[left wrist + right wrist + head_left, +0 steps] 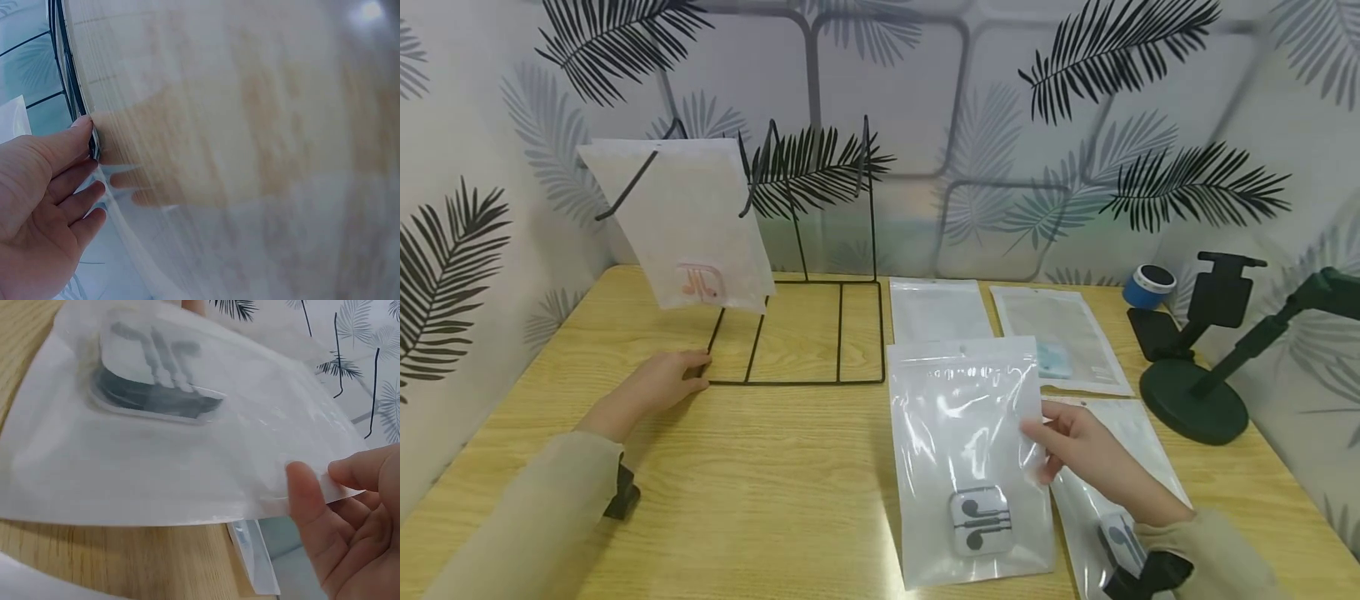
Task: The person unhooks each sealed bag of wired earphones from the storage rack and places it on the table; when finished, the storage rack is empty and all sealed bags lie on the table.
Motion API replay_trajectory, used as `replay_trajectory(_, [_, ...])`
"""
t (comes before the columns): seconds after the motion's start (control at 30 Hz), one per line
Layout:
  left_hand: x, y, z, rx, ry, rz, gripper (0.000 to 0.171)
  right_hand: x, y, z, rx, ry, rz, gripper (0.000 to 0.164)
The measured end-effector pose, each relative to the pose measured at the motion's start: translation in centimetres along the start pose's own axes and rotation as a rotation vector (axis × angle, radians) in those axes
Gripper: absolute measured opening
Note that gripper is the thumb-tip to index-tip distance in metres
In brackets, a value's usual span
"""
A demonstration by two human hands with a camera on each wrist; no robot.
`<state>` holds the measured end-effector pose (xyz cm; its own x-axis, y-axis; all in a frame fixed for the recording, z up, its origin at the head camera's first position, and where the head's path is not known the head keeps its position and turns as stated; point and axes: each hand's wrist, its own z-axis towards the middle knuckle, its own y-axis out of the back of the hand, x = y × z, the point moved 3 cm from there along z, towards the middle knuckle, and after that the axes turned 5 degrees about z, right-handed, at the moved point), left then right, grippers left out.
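My right hand (1093, 454) pinches the right edge of a clear zip bag (955, 442) between thumb and fingers. The bag stands upright above the table, and a white earphone case (981, 521) sits low inside it. At the left, my left hand (658, 387) grips the front left corner of a black wire rack (797, 383); the left wrist view has thumb and forefinger on the black wire (94, 147). From the rack's left hook (632, 183) hangs a white bag (677, 208), with a reddish earphone case (700, 285) at its bottom. The other hooks (767, 167) are bare.
Flat on the table behind the held bag lie a white bag (940, 304) and one with a light blue item (1063, 342). Another earphone bag (1120, 467) lies under my right arm. A dark green stand (1195, 400), a phone holder (1217, 292) and a blue jar (1148, 287) are at right.
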<state>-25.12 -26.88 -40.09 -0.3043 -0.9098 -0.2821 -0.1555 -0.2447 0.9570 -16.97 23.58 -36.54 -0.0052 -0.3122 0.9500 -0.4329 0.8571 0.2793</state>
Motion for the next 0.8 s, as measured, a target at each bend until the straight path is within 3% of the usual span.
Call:
replay_trajectory(0.17, [-0.2, 0.0, 0.0, -0.011, -0.007, 0.004, 0.044, -0.7, 0.2, 0.0, 0.025, -0.073, -0.093, 0.044])
replay_trajectory(0.33, [-0.3, 0.1, -0.1, -0.01, -0.006, -0.002, 0.044, -1.5, 0.2, 0.2, 0.04, -0.113, -0.249, 0.024])
replay_trajectory(0.63, [-0.3, 0.2, 0.0, -0.004, -0.004, 0.004, 0.045, -1.9, 0.1, 0.2, 0.075, -0.14, -0.461, 0.033])
replay_trajectory(0.8, [-0.2, 0.1, 0.0, 0.002, -0.005, 0.007, 0.046, -2.1, 0.0, 0.3, 0.1, -0.14, -0.508, 0.034])
